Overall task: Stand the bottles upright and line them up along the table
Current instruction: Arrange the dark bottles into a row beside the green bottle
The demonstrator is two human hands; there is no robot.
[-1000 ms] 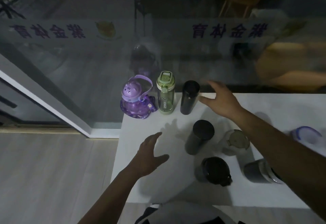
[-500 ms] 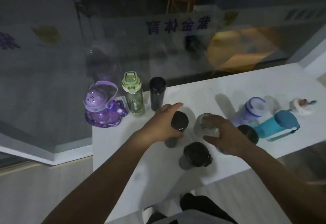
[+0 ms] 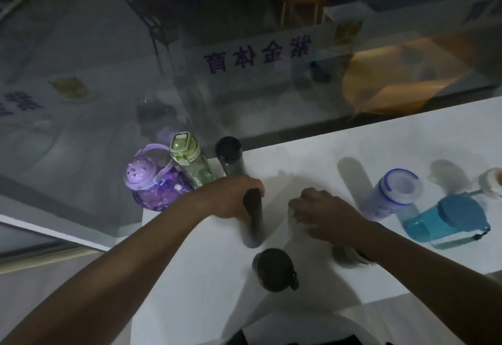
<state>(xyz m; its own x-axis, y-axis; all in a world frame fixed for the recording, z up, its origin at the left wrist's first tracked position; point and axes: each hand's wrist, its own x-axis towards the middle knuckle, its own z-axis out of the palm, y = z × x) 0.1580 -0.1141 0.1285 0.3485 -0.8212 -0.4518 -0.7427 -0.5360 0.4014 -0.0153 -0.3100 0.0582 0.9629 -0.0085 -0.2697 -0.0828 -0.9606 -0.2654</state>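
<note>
On the white desk (image 3: 312,165) by the glass wall (image 3: 244,45), three bottles stand in a row at the back left corner. First is my purple bottle (image 3: 154,184) with a cat face on its lid. Next to it, touching, is the green bottle (image 3: 191,164). Just beside that is a tall black bottle (image 3: 231,158).

My left hand (image 3: 231,198) is wrapped around the top of a dark grey bottle (image 3: 254,221). It stands up, just in front of the row. My fingers are closed tight on it.

My right hand (image 3: 323,213) is curled over a see-through bottle (image 3: 294,222). My hand hides most of it, so I cannot tell if it stands straight. My fingers are bent around it and holding it.

Near me, close to the front edge, a round black bottle (image 3: 274,270) stands with a little loop on its lid. Under my right wrist is another grey bottle (image 3: 347,259), blurry and mostly hidden.

Off to the right, a white bottle with a blue ring (image 3: 394,193) stands up. Just beside it a blue bottle (image 3: 445,221) lies on its side, with a strap by its cap. At the far right edge I can see a bit of a small white cap (image 3: 491,183).
</note>
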